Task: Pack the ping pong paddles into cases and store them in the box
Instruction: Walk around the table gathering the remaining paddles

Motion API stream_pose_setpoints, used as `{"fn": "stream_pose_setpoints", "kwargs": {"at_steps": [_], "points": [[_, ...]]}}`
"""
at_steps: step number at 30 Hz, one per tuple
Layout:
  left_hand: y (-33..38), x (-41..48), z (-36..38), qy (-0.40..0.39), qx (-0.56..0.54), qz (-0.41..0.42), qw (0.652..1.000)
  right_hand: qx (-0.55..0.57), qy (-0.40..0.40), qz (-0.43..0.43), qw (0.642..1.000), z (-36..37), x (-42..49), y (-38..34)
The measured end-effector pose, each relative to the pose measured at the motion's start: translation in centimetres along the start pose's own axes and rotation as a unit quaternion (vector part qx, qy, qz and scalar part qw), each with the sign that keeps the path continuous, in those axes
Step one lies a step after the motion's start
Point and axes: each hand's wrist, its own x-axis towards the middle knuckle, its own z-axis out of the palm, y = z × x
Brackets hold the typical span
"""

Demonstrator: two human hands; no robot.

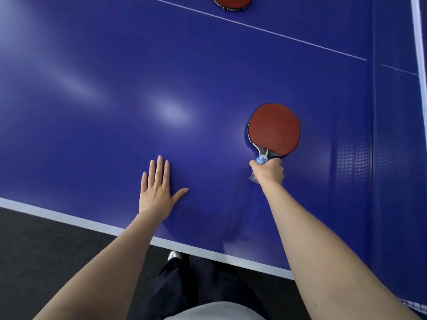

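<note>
The left grip [159, 192] lies flat on the blue bench [92, 112] near its front edge, fingers straight and spread, holding nothing. Far up the bench a second paddle [231, 3] lies red side up, partly cut off. The right grip [269, 172] is clamped round the handle of a paddle [275, 128], red face up, at the bench surface. A net [397, 158] stands at the right.
</note>
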Motion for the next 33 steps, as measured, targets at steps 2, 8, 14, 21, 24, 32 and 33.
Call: {"fn": "stream_pose_setpoints", "kwargs": {"at_steps": [2, 8, 14, 21, 24, 32, 33], "points": [[-0.1, -0.1, 0.4, 0.0, -0.007, 0.001, 1.0, 0.011, -0.017, 0.012, 1.0, 0.0, 0.3, 0.0], [-0.5, 0.1, 1.1, 0.004, -0.006, -0.003, 1.0, 0.157, -0.037, 0.007, 0.987, 0.7, -0.3, -1.0], [-0.4, 0.4, 0.5, -0.03, -0.012, 0.005, 0.999, 0.214, -0.056, -0.039, 0.975, 0.9, -2.8, -0.7], [-1.1, -0.8, -2.6, -0.05, -0.012, 0.005, 0.999, 0.198, -0.109, -0.12, 0.967, 2.1, -7.1, -1.9], [-2.2, -2.8, -3.6, -0.05, -0.036, -0.029, 0.998, 0.181, -0.139, -0.16, 0.96, 2.9, -9.0, -2.6], [-8.1, -11.1, -4.3, -0.024, -0.105, -0.159, 0.981, 0.093, -0.238, -0.252, 0.933, 6.9, -15.5, -4.6], [-9.0, -12.3, -4.2, -0.018, -0.108, -0.177, 0.978, 0.081, -0.249, -0.265, 0.928, 7.5, -16.5, -4.7]]}}
